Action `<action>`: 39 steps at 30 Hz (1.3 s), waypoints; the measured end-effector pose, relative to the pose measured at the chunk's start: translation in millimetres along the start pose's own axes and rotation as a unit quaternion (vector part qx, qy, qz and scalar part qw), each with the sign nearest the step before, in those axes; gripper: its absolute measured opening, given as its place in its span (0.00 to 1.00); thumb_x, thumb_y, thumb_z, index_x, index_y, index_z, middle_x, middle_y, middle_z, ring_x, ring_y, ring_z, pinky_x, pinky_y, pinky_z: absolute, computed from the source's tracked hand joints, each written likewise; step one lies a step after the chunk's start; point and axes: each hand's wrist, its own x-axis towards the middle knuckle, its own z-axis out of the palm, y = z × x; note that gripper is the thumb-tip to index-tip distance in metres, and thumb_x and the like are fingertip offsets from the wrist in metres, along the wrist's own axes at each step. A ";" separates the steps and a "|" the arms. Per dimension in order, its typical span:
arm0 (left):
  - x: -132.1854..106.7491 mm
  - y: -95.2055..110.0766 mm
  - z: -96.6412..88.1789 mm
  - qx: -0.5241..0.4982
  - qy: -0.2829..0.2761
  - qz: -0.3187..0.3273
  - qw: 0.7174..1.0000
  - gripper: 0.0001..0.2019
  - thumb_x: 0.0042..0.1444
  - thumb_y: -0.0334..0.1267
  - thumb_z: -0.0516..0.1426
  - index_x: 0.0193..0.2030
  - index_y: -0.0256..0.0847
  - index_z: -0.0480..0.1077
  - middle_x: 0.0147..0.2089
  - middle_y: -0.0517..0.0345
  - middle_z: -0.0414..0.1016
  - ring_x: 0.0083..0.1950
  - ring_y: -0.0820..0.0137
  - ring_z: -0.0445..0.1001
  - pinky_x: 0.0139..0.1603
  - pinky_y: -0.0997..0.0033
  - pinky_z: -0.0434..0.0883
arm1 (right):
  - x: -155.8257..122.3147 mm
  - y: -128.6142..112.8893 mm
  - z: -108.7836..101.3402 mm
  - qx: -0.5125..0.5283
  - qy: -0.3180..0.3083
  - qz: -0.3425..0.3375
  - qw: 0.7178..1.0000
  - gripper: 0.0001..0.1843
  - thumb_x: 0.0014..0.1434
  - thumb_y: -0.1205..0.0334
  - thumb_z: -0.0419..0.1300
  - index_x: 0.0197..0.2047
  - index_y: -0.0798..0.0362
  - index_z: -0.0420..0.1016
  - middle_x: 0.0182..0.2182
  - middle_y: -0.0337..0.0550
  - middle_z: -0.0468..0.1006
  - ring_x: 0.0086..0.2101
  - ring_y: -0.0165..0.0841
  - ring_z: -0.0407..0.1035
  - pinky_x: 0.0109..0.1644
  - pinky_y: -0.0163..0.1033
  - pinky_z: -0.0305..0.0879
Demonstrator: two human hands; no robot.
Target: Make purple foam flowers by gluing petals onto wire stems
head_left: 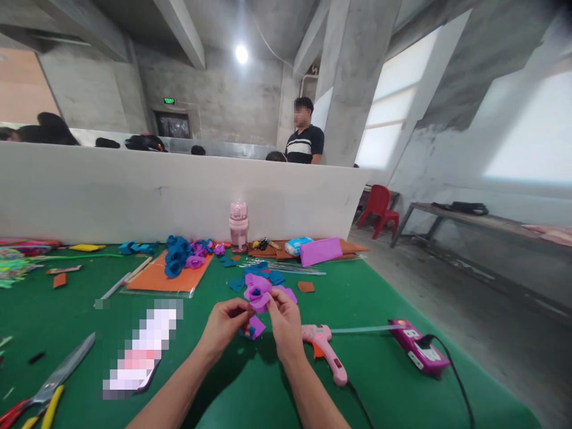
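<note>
Both my hands meet over the green table [393,381] and hold a purple felt flower [258,293] with a blue centre. My left hand [223,326] pinches the flower's lower part, where a purple petal [256,327] hangs down. My right hand [284,320] grips the flower's right side with thumb and fingers closed. A pink glue gun [326,350] lies just right of my right hand, its cord running toward me.
A purple power strip [419,353] lies at the right edge. Scissors [53,376] and yellow-handled pliers lie front left. Finished blue and purple flowers [181,255] sit on an orange sheet [161,279]. A pink bottle [238,224] stands by the white partition. A person stands behind it.
</note>
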 end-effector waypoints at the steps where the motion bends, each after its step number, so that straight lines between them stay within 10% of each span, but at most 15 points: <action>1: -0.2 0.4 0.1 0.001 -0.001 -0.003 1.000 0.12 0.40 0.42 0.64 0.25 0.36 0.72 0.17 0.62 0.68 0.18 0.75 0.65 0.22 0.74 0.66 | 0.0 0.3 0.0 0.003 -0.001 0.001 1.000 0.10 0.55 0.56 0.58 0.34 0.54 0.73 0.29 0.40 0.74 0.30 0.30 0.66 0.35 0.34 0.62; 39: -3.9 2.3 0.9 -0.024 -0.048 -0.040 0.998 0.11 0.41 0.40 0.65 0.25 0.34 0.72 0.20 0.61 0.67 0.19 0.75 0.66 0.19 0.74 0.67 | 1.0 12.4 -5.1 0.081 0.049 0.078 0.992 0.16 0.50 0.52 0.60 0.40 0.51 0.77 0.43 0.43 0.77 0.46 0.38 0.68 0.50 0.42 0.63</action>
